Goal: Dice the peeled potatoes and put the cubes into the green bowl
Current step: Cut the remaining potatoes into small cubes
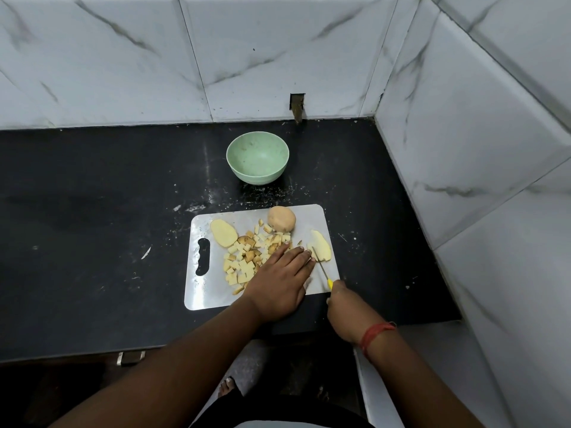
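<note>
Head view: left hand (279,274) lies flat, fingers straight, on cubes (244,257); right hand (341,299) grips knife (321,265) against potato slice (321,249).

Both forearms are bare, no sleeves. A red-orange thread band (375,334) circles the right wrist (at four o'clock).
</note>
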A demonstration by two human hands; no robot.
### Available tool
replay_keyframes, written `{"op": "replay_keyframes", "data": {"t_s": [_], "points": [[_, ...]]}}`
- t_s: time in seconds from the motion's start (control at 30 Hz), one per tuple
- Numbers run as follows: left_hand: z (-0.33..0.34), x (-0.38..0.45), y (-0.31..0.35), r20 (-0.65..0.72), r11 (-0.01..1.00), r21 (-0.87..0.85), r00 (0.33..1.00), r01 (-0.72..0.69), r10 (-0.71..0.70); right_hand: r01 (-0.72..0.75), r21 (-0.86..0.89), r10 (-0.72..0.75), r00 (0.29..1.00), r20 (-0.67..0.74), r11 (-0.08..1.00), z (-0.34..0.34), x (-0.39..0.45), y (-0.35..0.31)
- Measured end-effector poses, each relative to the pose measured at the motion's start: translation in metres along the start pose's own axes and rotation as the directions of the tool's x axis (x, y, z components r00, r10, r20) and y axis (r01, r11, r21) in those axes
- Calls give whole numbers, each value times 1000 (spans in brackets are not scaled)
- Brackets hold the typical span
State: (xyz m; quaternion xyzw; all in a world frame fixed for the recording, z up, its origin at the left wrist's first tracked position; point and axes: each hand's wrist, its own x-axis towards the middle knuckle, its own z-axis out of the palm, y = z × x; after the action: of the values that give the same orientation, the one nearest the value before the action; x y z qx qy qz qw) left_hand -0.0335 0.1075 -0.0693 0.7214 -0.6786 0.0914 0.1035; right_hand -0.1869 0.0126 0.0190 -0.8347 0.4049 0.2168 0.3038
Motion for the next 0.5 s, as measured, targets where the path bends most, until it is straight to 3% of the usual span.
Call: {"op": "replay_keyframes", "data": {"t_s": [0.37,0.5], "points": [[-1,0,-1,35,1000,-5,999,-3,3,15,-20,-15,1000,19,1000,9,-29,25],[-3,-1,0,46,1000,27,999,-14,12,20,92,-19,1000,-8,996,0,-31,31]]}}
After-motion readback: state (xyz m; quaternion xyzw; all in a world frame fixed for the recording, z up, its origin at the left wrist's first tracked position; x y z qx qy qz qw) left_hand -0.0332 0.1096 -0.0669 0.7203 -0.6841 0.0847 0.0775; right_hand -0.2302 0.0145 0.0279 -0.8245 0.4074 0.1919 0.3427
